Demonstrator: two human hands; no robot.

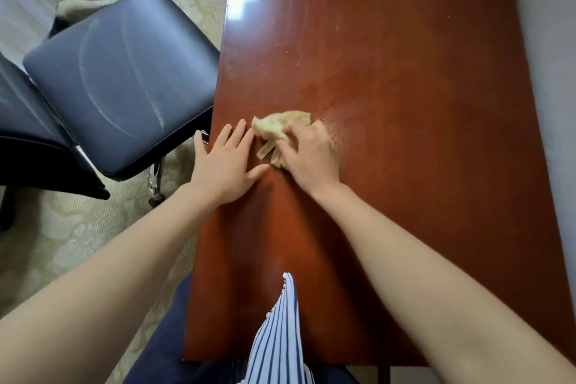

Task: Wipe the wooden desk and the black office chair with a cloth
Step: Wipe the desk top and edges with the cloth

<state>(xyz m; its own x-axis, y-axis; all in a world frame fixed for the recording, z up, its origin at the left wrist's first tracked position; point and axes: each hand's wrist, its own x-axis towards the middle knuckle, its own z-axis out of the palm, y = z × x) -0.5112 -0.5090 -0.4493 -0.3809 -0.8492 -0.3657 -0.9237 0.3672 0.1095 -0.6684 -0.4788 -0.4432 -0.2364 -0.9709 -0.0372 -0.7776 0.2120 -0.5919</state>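
One cloth (pixel 280 125) — gripped under right hand (pixel 311 156) on desk (pixel 389 56) (left hand (pixel 227 163) beside).

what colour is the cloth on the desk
Pale yellow-beige; the cloth shows best in the head view, bunched under the right hand.

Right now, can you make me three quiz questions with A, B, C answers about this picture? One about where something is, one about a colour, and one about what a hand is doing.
1. Where is the cloth?
A. in a bucket
B. on the desk
C. on a shelf

2. What colour is the cloth?
A. pale yellow
B. bright red
C. dark green

3. What is the left hand doing?
A. squeezing the cloth
B. making a fist
C. lying flat on the desk

Answers:
1 B, because the right hand grips it on the desk top.
2 A, because its folds look pale yellow against the red-brown wood.
3 C, because its fingers lie straight on the wood beside the cloth.
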